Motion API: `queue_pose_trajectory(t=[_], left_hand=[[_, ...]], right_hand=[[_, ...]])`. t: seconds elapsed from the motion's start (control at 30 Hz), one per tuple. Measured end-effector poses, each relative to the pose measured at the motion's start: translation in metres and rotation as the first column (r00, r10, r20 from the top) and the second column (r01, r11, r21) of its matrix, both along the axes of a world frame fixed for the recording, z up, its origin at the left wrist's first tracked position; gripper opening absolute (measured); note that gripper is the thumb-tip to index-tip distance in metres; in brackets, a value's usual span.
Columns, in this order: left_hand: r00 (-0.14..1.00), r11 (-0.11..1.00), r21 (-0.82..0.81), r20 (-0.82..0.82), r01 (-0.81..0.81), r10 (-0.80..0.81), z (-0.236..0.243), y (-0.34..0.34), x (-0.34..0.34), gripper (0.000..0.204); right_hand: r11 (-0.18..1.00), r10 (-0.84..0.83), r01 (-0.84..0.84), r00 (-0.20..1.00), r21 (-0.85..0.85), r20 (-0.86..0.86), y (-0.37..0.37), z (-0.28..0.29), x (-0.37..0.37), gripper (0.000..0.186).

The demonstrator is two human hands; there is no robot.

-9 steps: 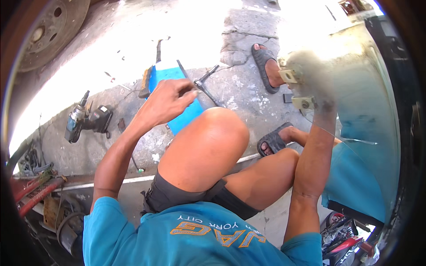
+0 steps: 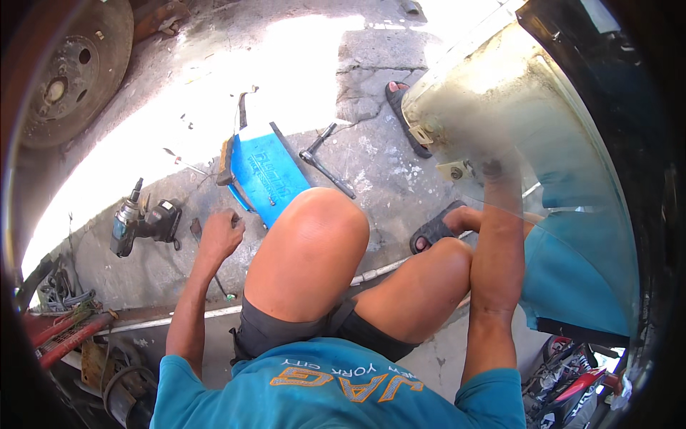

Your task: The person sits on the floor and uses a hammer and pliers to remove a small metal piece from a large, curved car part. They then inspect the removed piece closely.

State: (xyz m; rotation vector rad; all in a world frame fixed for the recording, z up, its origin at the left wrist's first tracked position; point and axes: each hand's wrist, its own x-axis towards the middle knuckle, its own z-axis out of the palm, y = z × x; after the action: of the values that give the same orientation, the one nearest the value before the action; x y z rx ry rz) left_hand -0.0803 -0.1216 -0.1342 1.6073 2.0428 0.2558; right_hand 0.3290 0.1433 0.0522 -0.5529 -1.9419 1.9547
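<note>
My left hand (image 2: 223,234) hangs low beside my raised left knee. Its fingers are curled in, and anything small between them is too hard to make out. Close to it on the concrete lies a thin tool with a dark end (image 2: 196,229). My right hand (image 2: 494,170) is at a large, dirty curved glass pane (image 2: 572,164) on the right, seen smeared through it with its fingers hidden. Two pale metal brackets sit on the pane's edge near that hand, one of them a bracket with a bolt (image 2: 455,171).
A flat blue piece (image 2: 268,168), a brush (image 2: 226,161) and a ratchet wrench (image 2: 325,168) lie on the ground ahead. Left of them is a cordless power tool (image 2: 146,222). A wheel (image 2: 68,79) stands far left; red metal parts (image 2: 71,343) lie near left.
My left hand has dropped from above the blue piece down and left beside my knee. The glass pane and my right hand have shifted left, and the whole view has moved slightly.
</note>
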Motion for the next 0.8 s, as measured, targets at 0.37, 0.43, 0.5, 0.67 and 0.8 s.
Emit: queue_pose_trajectory(t=[0.37, 0.43, 0.5, 0.67, 0.8], left_hand=[[0.963, 0.993, -0.092, -0.268, -0.07, 0.043, -0.077, -0.043, -0.018, 0.032], [0.964, 0.992, -0.114, -0.265, -0.061, 0.029, -0.081, -0.042, -0.021, 0.031], [0.968, 0.988, -0.148, -0.252, -0.042, 0.003, -0.073, -0.039, -0.013, 0.031], [0.975, 0.992, -0.126, -0.222, -0.005, -0.023, -0.072, -0.035, -0.015, 0.032], [0.975, 0.985, -0.172, -0.217, 0.009, -0.047, -0.081, -0.04, -0.024, 0.032]], right_hand=[[0.991, -0.119, 0.125, 0.985, 0.043, -0.128, -0.034, 0.011, -0.011, 0.078], [0.994, -0.084, 0.068, 0.979, -0.088, -0.187, -0.037, 0.009, -0.013, 0.082], [0.966, -0.049, -0.012, 0.972, -0.256, -0.228, -0.034, 0.003, -0.009, 0.084], [1.0, 0.015, -0.014, 0.96, 0.006, -0.278, -0.037, -0.028, -0.007, 0.076], [0.95, -0.143, 0.182, 0.976, -0.254, 0.164, -0.017, -0.079, -0.028, 0.055]])
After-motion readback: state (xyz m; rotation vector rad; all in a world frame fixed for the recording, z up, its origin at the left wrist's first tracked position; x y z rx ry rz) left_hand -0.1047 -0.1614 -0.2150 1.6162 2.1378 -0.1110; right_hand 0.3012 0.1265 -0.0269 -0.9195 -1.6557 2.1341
